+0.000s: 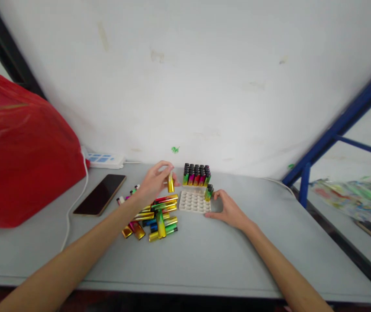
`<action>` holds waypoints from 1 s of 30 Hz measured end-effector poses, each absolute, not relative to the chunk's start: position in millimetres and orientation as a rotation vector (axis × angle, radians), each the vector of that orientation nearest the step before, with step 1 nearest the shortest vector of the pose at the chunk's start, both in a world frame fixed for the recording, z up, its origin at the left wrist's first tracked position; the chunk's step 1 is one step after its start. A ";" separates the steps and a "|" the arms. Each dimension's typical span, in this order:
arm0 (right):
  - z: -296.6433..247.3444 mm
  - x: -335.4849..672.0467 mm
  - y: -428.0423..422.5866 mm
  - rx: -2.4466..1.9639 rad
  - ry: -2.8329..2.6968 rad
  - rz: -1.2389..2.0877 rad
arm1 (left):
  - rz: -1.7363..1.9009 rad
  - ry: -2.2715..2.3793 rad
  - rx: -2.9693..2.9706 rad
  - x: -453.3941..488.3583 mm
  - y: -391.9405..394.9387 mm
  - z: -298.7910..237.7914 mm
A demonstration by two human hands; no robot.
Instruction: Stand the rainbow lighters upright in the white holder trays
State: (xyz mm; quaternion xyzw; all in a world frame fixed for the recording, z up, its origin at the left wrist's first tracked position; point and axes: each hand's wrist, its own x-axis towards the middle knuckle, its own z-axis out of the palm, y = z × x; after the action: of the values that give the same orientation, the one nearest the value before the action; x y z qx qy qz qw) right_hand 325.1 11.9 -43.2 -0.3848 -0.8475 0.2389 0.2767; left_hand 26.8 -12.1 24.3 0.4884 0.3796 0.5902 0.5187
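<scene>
My left hand (159, 177) is closed in a pinch on a shiny gold lighter (171, 183), held upright above the loose pile. Below it lies a heap of metallic lighters (161, 223) in gold, green, red and blue. To the right sits a white tray (194, 202) with rows of round holes. Lighters with black tops (197, 175) stand packed upright in its far part. A few green-gold lighters (208, 193) stand at its right edge. Beside that edge my right hand (226, 210) curves with thumb and fingers apart, the thumb by the tray's near corner.
A dark phone (100, 195) lies left of the pile. Behind it are a white power strip (104, 160) and its cable (68, 216). A large red bag (26, 156) fills the left side. Blue metal bars (328, 134) and a clear plastic bag (350, 195) are at right.
</scene>
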 end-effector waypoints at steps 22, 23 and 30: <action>-39.3 326.7 11.1 -1.022 -2.326 0.651 | 1.037 0.823 0.801 79.5 -36.0 7.6; -39.3 326.8 11.3 -1.020 -2.325 0.651 | 1.048 0.837 0.812 79.6 -36.5 8.2; -41.4 328.4 12.7 -1.018 -2.332 0.623 | 1.062 0.907 0.855 78.1 -37.8 9.1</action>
State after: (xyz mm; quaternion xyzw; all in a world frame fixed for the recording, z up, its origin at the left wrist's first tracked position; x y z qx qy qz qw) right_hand 328.4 12.7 -41.4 -0.3755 -0.8600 0.2298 0.2581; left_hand 78.1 -37.8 9.1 0.3812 0.4044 0.4735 0.6833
